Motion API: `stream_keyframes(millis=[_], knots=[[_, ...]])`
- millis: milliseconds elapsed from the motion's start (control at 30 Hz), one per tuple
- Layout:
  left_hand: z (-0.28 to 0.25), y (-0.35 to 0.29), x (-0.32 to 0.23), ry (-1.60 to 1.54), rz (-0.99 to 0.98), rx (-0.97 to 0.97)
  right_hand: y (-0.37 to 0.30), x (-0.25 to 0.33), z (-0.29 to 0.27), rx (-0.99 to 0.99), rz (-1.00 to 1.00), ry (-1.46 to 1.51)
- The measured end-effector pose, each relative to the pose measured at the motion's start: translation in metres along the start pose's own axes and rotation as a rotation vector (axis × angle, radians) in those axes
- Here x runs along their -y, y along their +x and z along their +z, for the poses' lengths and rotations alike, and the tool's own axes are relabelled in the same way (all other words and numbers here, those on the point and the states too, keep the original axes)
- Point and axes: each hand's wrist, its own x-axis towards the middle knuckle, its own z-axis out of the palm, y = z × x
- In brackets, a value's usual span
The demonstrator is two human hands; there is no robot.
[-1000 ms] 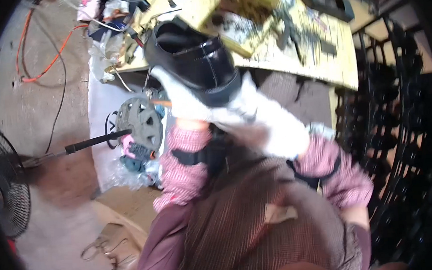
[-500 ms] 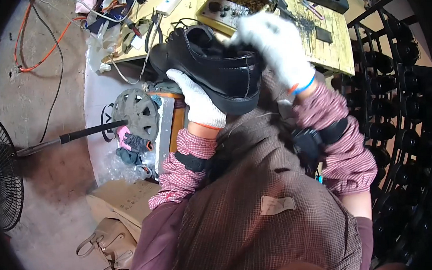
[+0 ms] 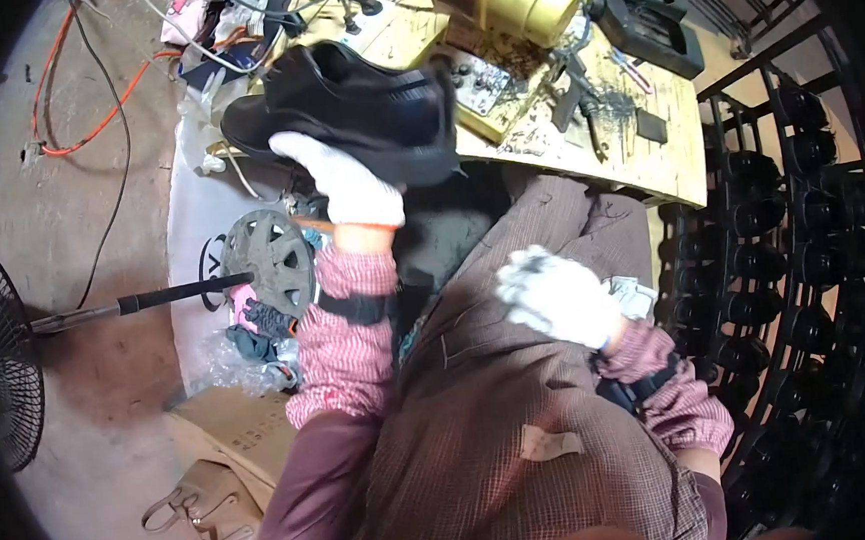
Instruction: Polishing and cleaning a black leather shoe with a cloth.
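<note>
A black leather shoe (image 3: 361, 109) with a thick sole is held up at the near left edge of the workbench, its toe toward the left. My left hand (image 3: 336, 181), in a white knit glove, grips it from below by the sole; the fingers behind the shoe are hidden. Over the brown checked apron (image 3: 501, 386) on my lap hovers my right hand (image 3: 555, 297), gloved in white with grey patches. Its fingers are somewhat blurred, loosely bent and apart, and nothing shows in them.
On the yellow workbench (image 3: 680, 147) stand a machine with a yellow housing (image 3: 529, 2), a black tray (image 3: 651, 29) and scattered tools and cables. A rack (image 3: 742, 248) of black shoes lines the right. At left are a fan (image 3: 2, 355), a grey wheel cover (image 3: 266, 262) and a cardboard box (image 3: 233, 424).
The shoe has moved left and up in my left hand. My right hand has left the shoe's opening and come down over my lap.
</note>
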Motion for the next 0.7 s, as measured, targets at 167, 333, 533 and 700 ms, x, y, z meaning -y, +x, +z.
stream_keyframes(millis=[167, 333, 533, 700], knots=[[0.003, 0.052, 0.008, -0.068, 0.043, -0.096, -0.056, -0.006, -0.059, -0.368, 0.329, -0.2], [0.02, 0.083, 0.019, -0.19, -0.085, -0.053, -0.066, 0.004, -0.069, -0.488, 0.541, -0.082], [-0.001, 0.088, 0.007, -0.123, -0.083, -0.02, -0.093, 0.006, -0.039, -0.259, 0.694, -0.139], [-0.051, 0.042, 0.011, -0.587, -0.301, 0.415, -0.074, -0.015, -0.034, 0.225, 0.363, -0.023]])
